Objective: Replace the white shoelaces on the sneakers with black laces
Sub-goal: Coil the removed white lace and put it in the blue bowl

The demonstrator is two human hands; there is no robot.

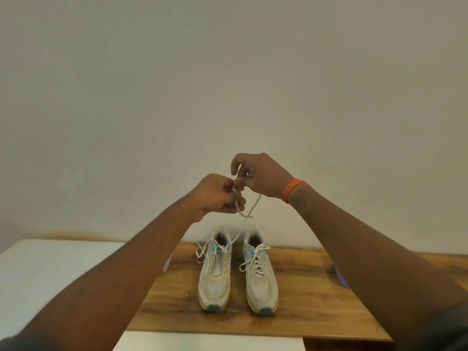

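A: Nearest first. Two sneakers on the wood board (298, 323), toes toward the camera. Right shoe (260, 277) is fully laced in white and tied.

B: And the left shoe (215, 277)?

A: Lower eyelets look bare; some loose white loops remain near the collar. One strand of the white lace (249, 210) rises from it to the hands, which are held high above the shoes, probably to draw the slack clear of the eyelets.

B: Hand states?

A: Left hand (217, 196) has its fingers curled round the lace. Right hand (258, 174), orange band (292, 190) at the wrist, pinches the same lace just beside it. The hands nearly touch, so they may be passing the lace across or gathering it.

B: Black laces?

A: None in view. Behind everything, a plain wall. Judgement: still on removal, first shoe.
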